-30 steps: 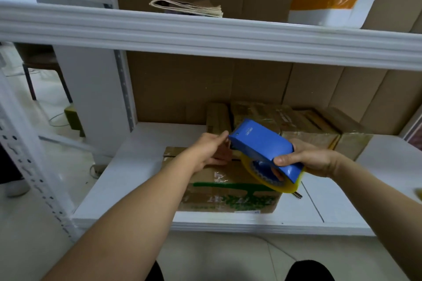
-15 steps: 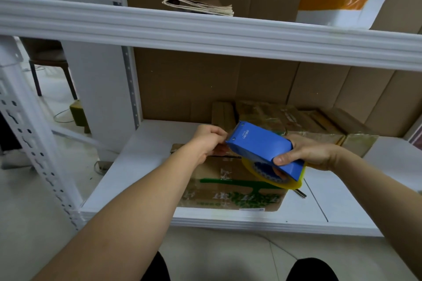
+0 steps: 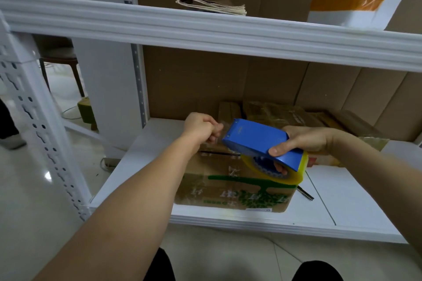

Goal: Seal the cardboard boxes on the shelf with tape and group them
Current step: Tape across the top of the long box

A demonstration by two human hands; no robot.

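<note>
A cardboard box with green print [image 3: 233, 187] lies at the front of the white lower shelf [image 3: 342, 212]. Above it my right hand [image 3: 303, 141] grips a blue tape dispenser [image 3: 258, 141] holding a roll of clear yellowish tape [image 3: 294, 175]. My left hand [image 3: 201, 128] is just left of the dispenser's nose, fingers curled, pinching the loose end of the clear tape. Several taped cardboard boxes [image 3: 280, 114] lie at the back of the shelf behind my hands.
The upper shelf rail [image 3: 205, 34] crosses overhead, with a folded stack of paper [image 3: 214, 7] and a white box with orange tape [image 3: 356, 0] on it. A perforated white upright [image 3: 38, 125] stands on the left. Brown cardboard lines the back wall.
My left hand has drawn up and left from the dispenser's nose, with tape stretched between. The dispenser has lifted slightly. The view has shifted a little closer.
</note>
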